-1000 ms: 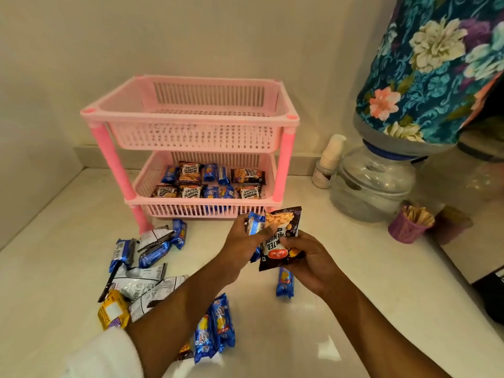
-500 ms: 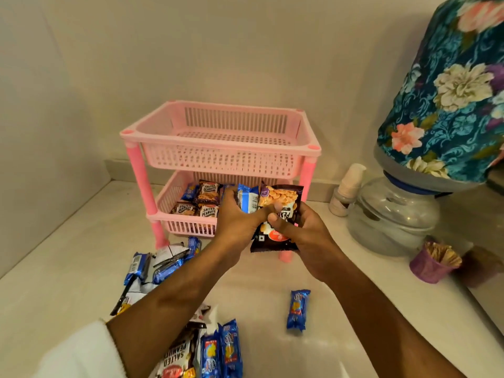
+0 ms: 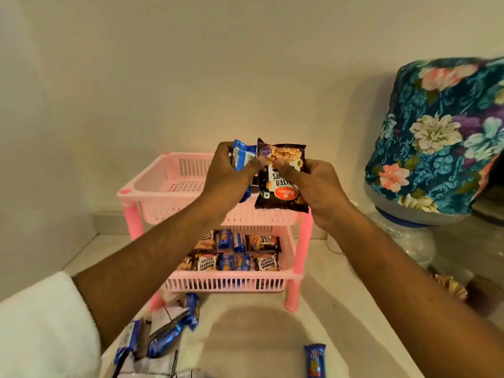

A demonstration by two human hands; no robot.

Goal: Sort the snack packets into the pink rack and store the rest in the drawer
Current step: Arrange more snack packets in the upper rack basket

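Note:
A pink two-tier rack (image 3: 152, 190) stands against the wall. Its lower tier holds several peanut and blue biscuit packets (image 3: 234, 255); the visible part of the top tier looks bare. Above the top tier, my left hand (image 3: 227, 178) grips a blue biscuit packet (image 3: 241, 156) and its thumb touches a dark salted peanuts packet (image 3: 282, 184). My right hand (image 3: 313, 186) pinches that peanuts packet from the right. More blue and silver packets (image 3: 163, 331) lie on the counter at lower left, and one blue packet (image 3: 315, 360) lies alone at the bottom.
A water dispenser jar under a floral cover (image 3: 441, 137) stands at the right, with a small white bottle (image 3: 334, 244) beside the rack's right leg. The rack sits in a corner of a white counter (image 3: 253, 336).
Both hands have lifted the two packets from counter level up to above the rack's top tier. The view has tilted upward with them.

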